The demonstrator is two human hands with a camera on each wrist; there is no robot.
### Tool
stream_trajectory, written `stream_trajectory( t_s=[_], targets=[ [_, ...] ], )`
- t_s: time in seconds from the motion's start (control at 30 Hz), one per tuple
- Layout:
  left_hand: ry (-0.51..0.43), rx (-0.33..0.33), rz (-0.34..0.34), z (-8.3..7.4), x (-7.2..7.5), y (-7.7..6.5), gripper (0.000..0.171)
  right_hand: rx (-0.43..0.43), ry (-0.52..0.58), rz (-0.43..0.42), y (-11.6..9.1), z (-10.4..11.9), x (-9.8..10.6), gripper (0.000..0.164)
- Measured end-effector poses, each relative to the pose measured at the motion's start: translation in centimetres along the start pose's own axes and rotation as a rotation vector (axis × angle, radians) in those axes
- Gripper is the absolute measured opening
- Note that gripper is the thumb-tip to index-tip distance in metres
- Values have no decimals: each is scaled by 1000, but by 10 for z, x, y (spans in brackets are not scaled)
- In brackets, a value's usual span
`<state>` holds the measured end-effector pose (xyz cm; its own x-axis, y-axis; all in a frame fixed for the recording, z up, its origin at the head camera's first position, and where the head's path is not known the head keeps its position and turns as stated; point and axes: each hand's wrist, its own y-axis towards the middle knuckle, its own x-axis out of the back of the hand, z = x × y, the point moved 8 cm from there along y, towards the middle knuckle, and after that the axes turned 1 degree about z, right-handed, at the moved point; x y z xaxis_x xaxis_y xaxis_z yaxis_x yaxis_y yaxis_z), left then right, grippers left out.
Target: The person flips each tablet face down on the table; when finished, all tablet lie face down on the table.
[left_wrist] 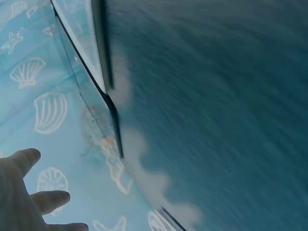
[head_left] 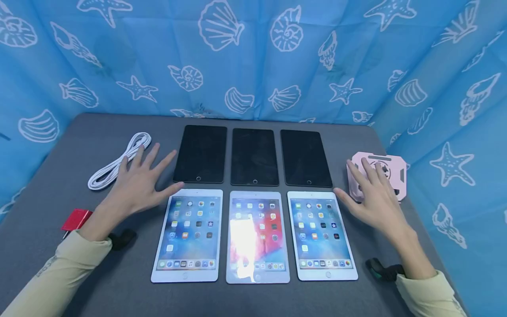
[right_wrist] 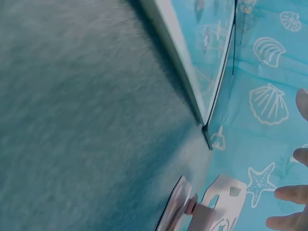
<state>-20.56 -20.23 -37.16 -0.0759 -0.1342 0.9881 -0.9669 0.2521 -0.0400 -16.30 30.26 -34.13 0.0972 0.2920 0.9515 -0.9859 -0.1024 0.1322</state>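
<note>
My left hand (head_left: 136, 185) is spread with straight fingers over the grey table, its fingertips overlapping a coiled white cable (head_left: 107, 173) in the head view. Its thumb reaches to the top corner of a white tablet (head_left: 190, 237) with a lit screen. Fingers spread too, my right hand (head_left: 376, 202) overlaps a pink stand (head_left: 397, 169) with cut-outs, its thumb near the top corner of another lit white tablet (head_left: 326, 237). Between these lies a third lit white tablet (head_left: 258, 242) with glare on its screen. Neither hand holds anything.
Behind the white tablets lie three dark-screened ones: a left black tablet (head_left: 201, 154), a middle black tablet (head_left: 254, 156) and a right black tablet (head_left: 306, 158). A small red object (head_left: 77, 219) lies by the left wrist. A blue shell-print curtain (head_left: 253, 57) borders the grey table (head_left: 253, 301).
</note>
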Motion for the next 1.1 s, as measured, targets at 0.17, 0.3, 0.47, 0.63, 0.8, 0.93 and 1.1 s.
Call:
stream_trajectory(
  t_s=[0.17,0.3,0.47,0.63,0.8,0.93,1.1],
  targets=[
    [-15,-56,-11,-21,1,14,96,28,30,-5,6,5,0,87],
    [-43,-91,-27,-38,3,28,93,50,48,5,12,8,0,90],
    [-61,-140,-31,-63,3,43,93,60,81,11,20,11,-1,91],
    [-82,-173,-12,-89,-4,56,94,72,127,3,29,11,-5,90],
    [-108,-205,8,-115,-11,69,96,97,182,7,41,11,-8,87],
    [-147,-228,29,-136,-19,81,97,98,270,60,54,7,-14,86],
    [-177,-257,57,-164,-27,92,96,52,351,126,64,3,-23,89]
  ],
)
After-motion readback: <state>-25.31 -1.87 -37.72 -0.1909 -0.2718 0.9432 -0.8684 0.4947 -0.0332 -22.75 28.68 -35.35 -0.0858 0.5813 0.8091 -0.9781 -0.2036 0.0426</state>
